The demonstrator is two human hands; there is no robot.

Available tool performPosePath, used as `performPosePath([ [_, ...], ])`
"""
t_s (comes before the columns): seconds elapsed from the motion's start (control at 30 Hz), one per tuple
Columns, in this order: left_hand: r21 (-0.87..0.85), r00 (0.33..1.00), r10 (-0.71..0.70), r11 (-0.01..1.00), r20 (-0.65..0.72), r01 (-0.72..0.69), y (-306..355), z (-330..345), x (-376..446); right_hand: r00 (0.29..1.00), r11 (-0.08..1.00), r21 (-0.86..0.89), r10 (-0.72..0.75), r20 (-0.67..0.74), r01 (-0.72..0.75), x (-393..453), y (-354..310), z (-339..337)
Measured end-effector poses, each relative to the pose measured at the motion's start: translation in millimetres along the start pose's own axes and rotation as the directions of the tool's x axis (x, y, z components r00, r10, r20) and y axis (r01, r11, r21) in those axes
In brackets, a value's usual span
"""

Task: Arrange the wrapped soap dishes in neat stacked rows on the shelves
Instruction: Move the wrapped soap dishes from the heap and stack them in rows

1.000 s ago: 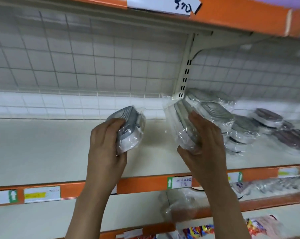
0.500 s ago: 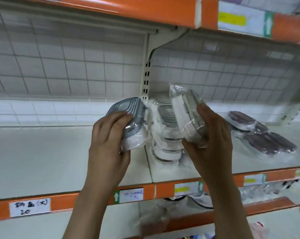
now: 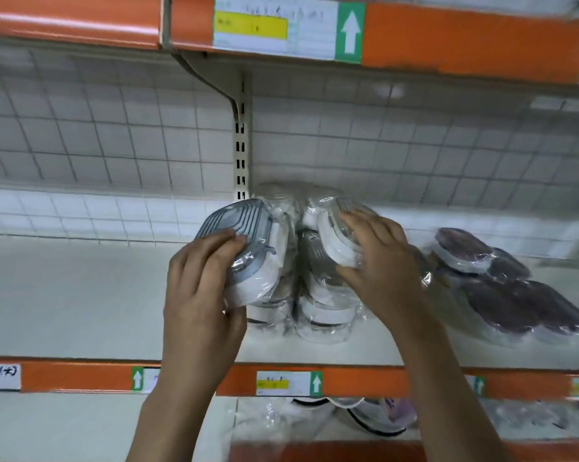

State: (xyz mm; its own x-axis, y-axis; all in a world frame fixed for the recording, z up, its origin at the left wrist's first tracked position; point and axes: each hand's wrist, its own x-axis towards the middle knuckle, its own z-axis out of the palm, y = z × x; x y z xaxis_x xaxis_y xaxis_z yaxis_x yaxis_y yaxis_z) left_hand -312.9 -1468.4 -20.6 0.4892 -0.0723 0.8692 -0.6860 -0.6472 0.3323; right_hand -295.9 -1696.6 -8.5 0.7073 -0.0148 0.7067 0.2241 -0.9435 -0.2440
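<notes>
My left hand [image 3: 203,295] grips a plastic-wrapped grey-and-white soap dish [image 3: 248,241], held tilted just left of the grey stacks. A second wrapped grey dish [image 3: 334,235] is in my right hand [image 3: 378,258], fingers curled over it, atop a stack of wrapped grey dishes [image 3: 321,315] on the white shelf [image 3: 81,295]. More grey dishes [image 3: 281,195] sit behind, against the back grid. To the right lie several wrapped purple-lidded dishes [image 3: 501,285], overlapping and leaning.
A slotted upright post [image 3: 241,151] divides the wire-grid back wall. Orange price strips run along the shelf front [image 3: 364,383] and the shelf above [image 3: 464,38]. Loose wrapped goods [image 3: 348,418] lie on the lower shelf. The shelf's left part is bare.
The view has shifted right and closer. Both hands moved toward the grey stacks; my right hand lowered its dish from upright in the air onto the top of the stack.
</notes>
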Motion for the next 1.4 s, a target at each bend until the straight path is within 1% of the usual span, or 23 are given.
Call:
performPosePath([
  [0.07, 0.015, 1.000, -0.004, 1.000, -0.009, 0.004, 1, 0, 2, 0.997, 1.000, 0.006, -0.021, 0.070, 0.020, 4, 4, 6],
  [0.2, 0.027, 1.000, -0.021, 0.999, -0.018, 0.021, -3, 4, 3, 0.977, 0.998, -0.045, -0.039, 0.209, 0.049, 2, 7, 18],
  [0.3, 0.030, 0.999, -0.037, 0.999, -0.024, 0.037, -5, 9, 1, 0.968, 0.996, -0.037, -0.074, 0.240, 0.085, -1, 7, 23],
  [0.47, 0.036, 1.000, -0.024, 0.999, -0.012, 0.025, -9, 11, 3, 0.965, 0.990, -0.091, -0.078, 0.249, 0.104, 4, 5, 20],
  [0.6, 0.038, 1.000, -0.021, 0.999, -0.020, 0.022, -8, 8, 4, 0.942, 0.988, -0.124, -0.049, 0.333, 0.095, 13, 2, 19],
  [0.67, 0.047, 1.000, -0.014, 0.999, -0.021, 0.015, -7, 7, 5, 0.936, 0.987, -0.128, -0.044, 0.349, 0.094, 13, 1, 18],
  [0.8, 0.090, 1.000, 0.026, 0.996, -0.007, -0.025, 3, 11, 7, 0.945, 0.993, -0.071, -0.064, 0.322, 0.091, 6, 6, 11],
  [0.97, 0.157, 0.998, 0.058, 0.986, -0.022, -0.053, 32, 22, 15, 0.986, 0.995, 0.036, -0.092, 0.141, 0.088, -6, 25, -4],
  [1.03, 0.181, 0.997, 0.063, 0.982, -0.049, -0.053, 51, 33, 15, 0.987, 0.992, 0.070, -0.110, 0.115, 0.103, -11, 41, -14],
  [1.13, 0.187, 0.994, 0.063, 0.981, -0.084, -0.046, 87, 55, 16, 0.986, 0.989, 0.098, -0.124, 0.112, 0.113, -20, 74, -31],
  [1.27, 0.150, 0.992, 0.110, 0.984, -0.067, -0.099, 137, 96, 11, 0.995, 0.990, 0.129, -0.061, 0.077, 0.051, -38, 128, -52],
  [1.4, 0.065, 0.992, 0.126, 0.990, -0.015, -0.125, 173, 143, -4, 0.997, 0.993, 0.116, 0.021, 0.077, -0.030, -62, 180, -65],
])
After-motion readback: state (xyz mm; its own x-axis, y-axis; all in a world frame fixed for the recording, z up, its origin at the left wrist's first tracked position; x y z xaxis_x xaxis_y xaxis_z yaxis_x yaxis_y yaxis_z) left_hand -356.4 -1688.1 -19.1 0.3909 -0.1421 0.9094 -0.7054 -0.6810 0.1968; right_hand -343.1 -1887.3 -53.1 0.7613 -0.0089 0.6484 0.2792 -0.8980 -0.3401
